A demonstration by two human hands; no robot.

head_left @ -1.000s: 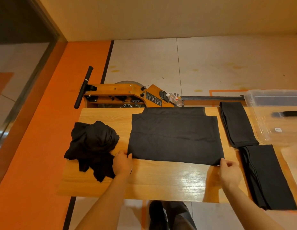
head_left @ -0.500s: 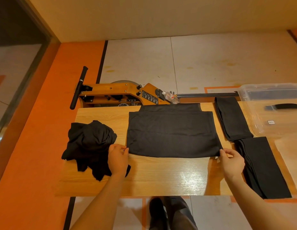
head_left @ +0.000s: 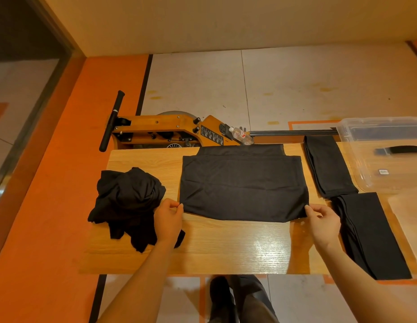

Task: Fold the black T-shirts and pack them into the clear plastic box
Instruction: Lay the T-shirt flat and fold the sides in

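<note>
- The half-folded black T-shirt (head_left: 243,186) lies flat at the centre of the frame on the surface (head_left: 226,243), its long axis running left to right.
- The left hand (head_left: 168,219) pinches its lower-left corner and the right hand (head_left: 323,221) pinches its lower-right corner; the shirt lies upward in the frame from both, equally near each.
- My guess is the near edge goes up and over next.
- Crumpled shirts (head_left: 127,202) lie at left, two folded shirts (head_left: 328,167) at right, and the clear plastic box (head_left: 347,132) at upper right.

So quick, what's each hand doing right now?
Left hand: pinching the near left corner of the spread black T-shirt.
Right hand: pinching the shirt's near right corner.
</note>
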